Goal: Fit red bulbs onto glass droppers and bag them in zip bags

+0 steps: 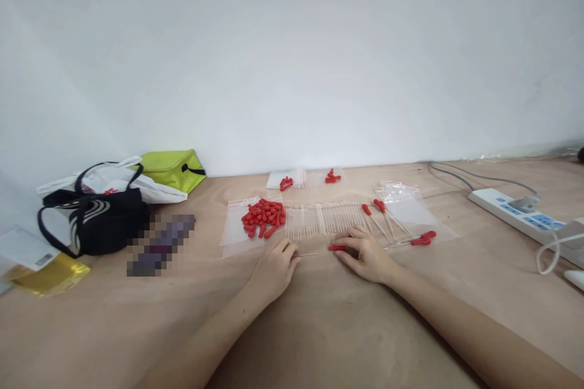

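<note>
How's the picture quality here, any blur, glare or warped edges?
Head view: even, soft light; shiny highlights on the yellow film and clear bags; forearms stretched by wide-angle distortion; thin glass tubes slightly soft; one dark item pixelated.

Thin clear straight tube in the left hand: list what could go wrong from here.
The thin clear straight tube juts out from the left hand, so its bare end could knock against the small red rubber-looking bulb in the right hand. The right hand lies close to the row of slim clear tubes and might nudge some askew.
</note>
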Available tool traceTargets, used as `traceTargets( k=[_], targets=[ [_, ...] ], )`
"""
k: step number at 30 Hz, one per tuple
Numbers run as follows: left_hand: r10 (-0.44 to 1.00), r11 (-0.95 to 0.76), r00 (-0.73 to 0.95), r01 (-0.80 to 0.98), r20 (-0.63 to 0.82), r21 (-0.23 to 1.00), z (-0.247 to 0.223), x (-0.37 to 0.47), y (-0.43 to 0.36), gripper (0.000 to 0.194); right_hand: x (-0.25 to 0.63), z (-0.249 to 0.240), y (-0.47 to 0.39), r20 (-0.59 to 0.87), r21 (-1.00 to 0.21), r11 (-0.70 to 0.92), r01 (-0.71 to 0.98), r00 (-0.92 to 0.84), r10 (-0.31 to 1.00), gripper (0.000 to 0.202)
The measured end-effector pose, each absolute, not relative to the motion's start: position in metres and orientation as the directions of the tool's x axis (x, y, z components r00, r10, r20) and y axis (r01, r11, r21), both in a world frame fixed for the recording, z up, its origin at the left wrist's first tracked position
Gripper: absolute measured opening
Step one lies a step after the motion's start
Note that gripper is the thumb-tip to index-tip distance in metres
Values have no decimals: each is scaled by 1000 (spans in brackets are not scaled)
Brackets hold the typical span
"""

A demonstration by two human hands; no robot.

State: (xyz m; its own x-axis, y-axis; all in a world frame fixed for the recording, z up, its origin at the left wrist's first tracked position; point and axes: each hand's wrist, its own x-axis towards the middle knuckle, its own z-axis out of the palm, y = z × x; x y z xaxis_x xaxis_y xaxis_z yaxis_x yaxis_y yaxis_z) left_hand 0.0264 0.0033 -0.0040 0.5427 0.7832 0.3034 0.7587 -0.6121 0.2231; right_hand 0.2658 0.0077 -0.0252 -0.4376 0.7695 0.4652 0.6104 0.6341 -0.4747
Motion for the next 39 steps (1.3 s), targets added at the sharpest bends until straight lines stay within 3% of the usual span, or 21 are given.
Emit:
traceTargets(
  k=[5,9,16,30,39],
  targets=[
    [814,-573,477,752,332,325,-4,39,12,6,260,-27,9,461,-482,607,632,-406,789,19],
    [838,-536,418,751,351,385,-9,46,11,7,253,-26,6,464,-559,592,581,-372,804,18],
    [812,-571,431,729,394,379,-9,45,7,8,244,-21,1,457,-652,593,473,-380,804,11],
    [724,-676,489,643,487,359,-12,43,7,14,238,-19,-4,448,-673,601,432,-408,795,6],
    [659,-745,496,530,565,405,-19,43,9,16,239,-23,-4,567,-604,695,391,-402,719,13]
  ],
)
